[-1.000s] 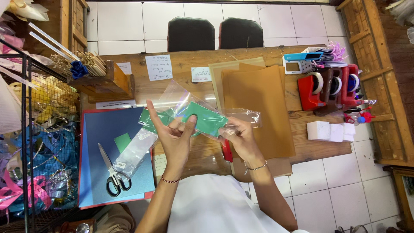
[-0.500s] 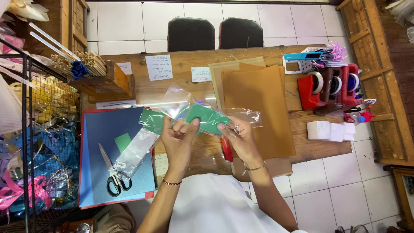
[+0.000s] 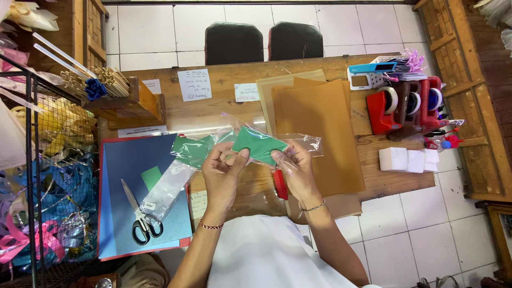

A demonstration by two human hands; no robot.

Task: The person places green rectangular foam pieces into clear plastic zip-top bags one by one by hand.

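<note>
- The green card (image 3: 255,144) is a flat, dark green piece sitting inside a clear bag (image 3: 298,143); its edges look clean and its surface plain.
- The bag is glossy and crinkled, and its open end trails to the right past the card, over the brown paper (image 3: 320,133).
- Card and bag are held above the desk (image 3: 224,80), in front of the person's chest, between both hands.
- The left hand (image 3: 221,173) pinches the card's left lower edge, thumb on top and fingers curled under it.
- The right hand (image 3: 296,170) is closed on the bag's lower right edge, fingers bunching the plastic.
- A second green piece (image 3: 193,150) in plastic lies just left of the left hand, at the top of the blue sheet (image 3: 128,176).
- Scissors (image 3: 140,213) rest on that blue sheet, well apart from the hands.
- A red object (image 3: 280,184) lies on the desk below the right hand; what it is cannot be told.
- Red tape dispensers (image 3: 405,104) stand at the desk's right end.
- Compared with half a second ago, the left hand's fingers have folded down onto the card, and the card sits a little more level.
- A second ago the left hand's fingers were spread wide; now they are drawn together in the pinch.
- The right hand has kept its place and its hold.
</note>
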